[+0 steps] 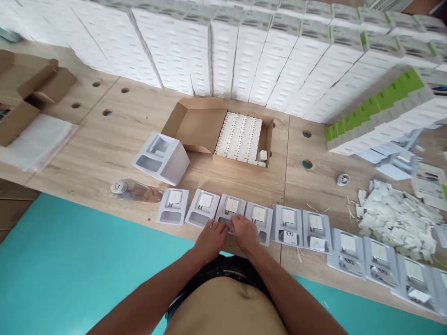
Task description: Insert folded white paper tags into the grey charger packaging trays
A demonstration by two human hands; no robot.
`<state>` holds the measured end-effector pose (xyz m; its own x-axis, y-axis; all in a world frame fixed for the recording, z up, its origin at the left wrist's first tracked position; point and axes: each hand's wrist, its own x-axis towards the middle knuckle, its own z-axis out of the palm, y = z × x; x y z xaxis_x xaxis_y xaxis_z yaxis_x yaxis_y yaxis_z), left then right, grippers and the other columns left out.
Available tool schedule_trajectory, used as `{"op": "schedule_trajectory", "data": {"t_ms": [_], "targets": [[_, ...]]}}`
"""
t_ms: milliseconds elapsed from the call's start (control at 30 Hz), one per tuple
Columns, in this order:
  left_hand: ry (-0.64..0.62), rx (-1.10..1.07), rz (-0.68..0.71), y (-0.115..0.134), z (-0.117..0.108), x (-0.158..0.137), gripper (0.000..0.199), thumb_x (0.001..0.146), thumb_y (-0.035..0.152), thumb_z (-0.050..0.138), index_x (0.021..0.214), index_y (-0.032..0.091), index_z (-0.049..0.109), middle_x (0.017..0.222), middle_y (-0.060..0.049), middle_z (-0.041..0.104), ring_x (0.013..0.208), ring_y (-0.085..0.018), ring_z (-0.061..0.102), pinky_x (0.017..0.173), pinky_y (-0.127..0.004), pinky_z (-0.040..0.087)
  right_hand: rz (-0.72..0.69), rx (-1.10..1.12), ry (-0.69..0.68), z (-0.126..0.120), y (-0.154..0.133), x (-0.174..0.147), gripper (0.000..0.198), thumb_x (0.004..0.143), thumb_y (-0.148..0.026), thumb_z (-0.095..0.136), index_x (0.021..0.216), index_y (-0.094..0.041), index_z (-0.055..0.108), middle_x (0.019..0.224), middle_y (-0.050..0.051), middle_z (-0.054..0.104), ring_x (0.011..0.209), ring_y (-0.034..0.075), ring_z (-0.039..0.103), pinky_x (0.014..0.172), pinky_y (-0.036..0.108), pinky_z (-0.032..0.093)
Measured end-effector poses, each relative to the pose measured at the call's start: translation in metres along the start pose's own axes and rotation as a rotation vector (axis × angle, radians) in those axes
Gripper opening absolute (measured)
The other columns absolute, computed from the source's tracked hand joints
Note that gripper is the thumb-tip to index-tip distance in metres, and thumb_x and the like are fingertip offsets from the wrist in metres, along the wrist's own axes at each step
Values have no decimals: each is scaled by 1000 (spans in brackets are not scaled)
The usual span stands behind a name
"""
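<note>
A row of grey moulded plastic trays runs along the table's front edge, each with a white square block in its upper recess. Both my hands are at the lower end of one plastic tray point(222, 200), holding a white block point(232, 205). My left hand point(211, 238) has its fingers bent together at the lower left edge. My right hand point(244, 231) is closed, fingertips pinched over the lower recess. Whatever lies between the fingers is hidden. To the right, another tray point(258, 218) sits close against my right hand.
An open cardboard box point(240, 163) holds rows of white blocks. Beside it are stacked trays point(174, 163) and a lying plastic bottle point(138, 190). White boxes point(195, 60) form a wall behind. White scraps point(394, 218) pile up at right, near green-and-white boxes point(380, 111).
</note>
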<state>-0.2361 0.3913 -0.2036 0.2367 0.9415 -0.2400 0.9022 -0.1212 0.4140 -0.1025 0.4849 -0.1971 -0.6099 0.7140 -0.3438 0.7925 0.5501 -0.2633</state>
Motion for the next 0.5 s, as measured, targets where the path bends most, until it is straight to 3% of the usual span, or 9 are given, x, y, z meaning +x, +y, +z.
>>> {"op": "schedule_trajectory", "data": {"t_ms": [133,333,500], "targets": [[-17,17,-57,-1,-4,8,44,84,12,47,128,12,47,117,-14,58,109,-27,50,106,-46,27,-57,-11,54,-10,3,-9,25,97,-22,42,93,-20,67,93,8,63,90,20,59,75,27,38],[-38,42,-69,8,-15,18,40,83,8,43,118,16,59,114,-15,63,105,-30,55,99,-51,32,57,268,106,-38,16,-43,22,88,-16,54,101,-22,69,96,4,66,89,16,61,81,23,44],[-86,192,-15,-5,7,39,56,80,7,44,133,23,55,137,-13,56,121,-30,52,106,-51,28,161,365,269,-55,64,-71,19,87,-22,57,102,-25,69,97,1,66,85,14,63,78,22,47]]}}
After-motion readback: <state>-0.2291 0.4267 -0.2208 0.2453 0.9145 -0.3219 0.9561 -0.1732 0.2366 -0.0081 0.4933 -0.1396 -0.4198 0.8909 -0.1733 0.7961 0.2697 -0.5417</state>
